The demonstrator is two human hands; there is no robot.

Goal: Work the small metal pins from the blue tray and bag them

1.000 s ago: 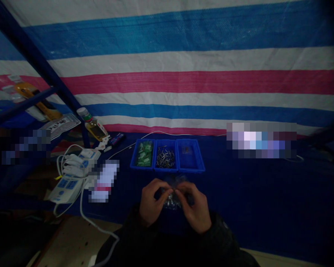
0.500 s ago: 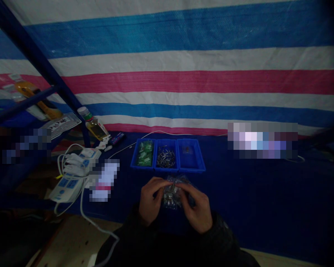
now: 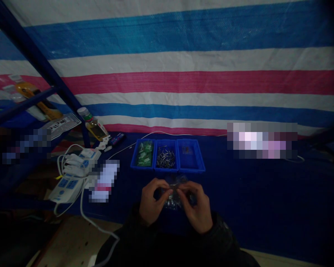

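Crinkled clear plastic bags [image 3: 171, 204] lie at the front of the blue table, just below a row of bins. My left hand [image 3: 152, 202] pinches at the upper part of this clear plastic with thumb and index finger. Opposite it, my right hand [image 3: 198, 207] does the same, its fingertips almost meeting the left ones. Whether something small sits between the fingertips is too dark to make out. Past the hands stand a blue bin [image 3: 132, 163] of green and whitish packets, one [image 3: 167, 170] of loose metal pins or screws, and one [image 3: 192, 161] with a small clear packet.
To the left lie a power strip [image 3: 64, 191] with white cables, a blurred-out phone-like slab [image 3: 104, 181], and a tilted bottle [image 3: 96, 128]. A blurred bright object [image 3: 261, 141] lies at the back right. Striped sheeting [image 3: 183, 81] hangs behind the table [image 3: 267, 200].
Both thumbs have risen to meet the index fingers, so each hand now pinches at the clear plastic. The bins and other things stay put.
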